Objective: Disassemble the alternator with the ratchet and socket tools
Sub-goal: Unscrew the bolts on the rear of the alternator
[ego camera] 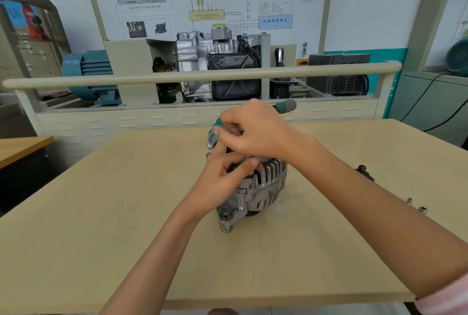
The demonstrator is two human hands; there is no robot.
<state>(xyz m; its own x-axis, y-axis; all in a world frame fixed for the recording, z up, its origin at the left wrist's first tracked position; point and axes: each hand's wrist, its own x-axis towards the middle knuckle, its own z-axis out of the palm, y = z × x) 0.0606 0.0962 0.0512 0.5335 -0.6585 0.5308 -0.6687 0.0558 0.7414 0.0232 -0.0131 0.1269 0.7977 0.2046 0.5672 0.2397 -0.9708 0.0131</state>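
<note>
A grey finned alternator [260,188] stands on the wooden table [126,213], roughly in the middle. My left hand [222,175] grips its upper left side, thumb laid across the top. Above it, my right hand [255,132] wraps around a ratchet [286,106] with a green and grey handle; the handle's end pokes out behind my knuckles. The ratchet's head and any socket are hidden under my fingers at the alternator's top.
Two small sockets [416,205] and a dark bolt-like part [364,171] lie near the table's right edge. Beyond the table stands a training bench with a rail [202,75], a blue motor [88,74] and a gearbox [217,66].
</note>
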